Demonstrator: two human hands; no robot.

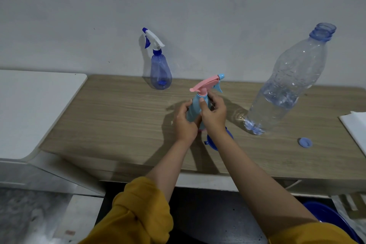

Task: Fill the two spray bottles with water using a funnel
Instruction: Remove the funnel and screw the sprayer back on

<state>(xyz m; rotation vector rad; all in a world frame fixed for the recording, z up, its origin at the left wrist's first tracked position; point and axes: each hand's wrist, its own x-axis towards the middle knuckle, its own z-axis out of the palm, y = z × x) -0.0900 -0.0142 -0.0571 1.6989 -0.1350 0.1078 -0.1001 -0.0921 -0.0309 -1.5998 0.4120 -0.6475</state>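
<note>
Standing upright near the middle of the wooden tabletop (122,117), the light blue spray bottle (195,108) wears a pink trigger head (205,83) with a pale blue nozzle tip and trigger pointing to the right. Its body is opaque, so the level inside cannot be told. The left hand (183,123) wraps the lower body, its fingers curled and pressed against the plastic. The right hand (213,114) closes on the neck just below the pink collar, thumb in front and fingers bent around the far side.

Just beneath the right wrist lies a dark blue funnel (213,142), mostly hidden by the forearm. Mustard-yellow sleeves (142,214) are pushed up both arms.

Farther back, against the grey wall (198,6), stands the second spray bottle (160,71): translucent blue, with a white head and dark blue nozzle, trigger and collar. It looks nearly empty.

To the right, a large clear water bottle (287,89) stands uncapped, roughly half full. Its blue cap (305,142) lies on the wood near it. A white sheet (356,128) rests at the right edge, and a white surface (35,109) adjoins the table on the left.
</note>
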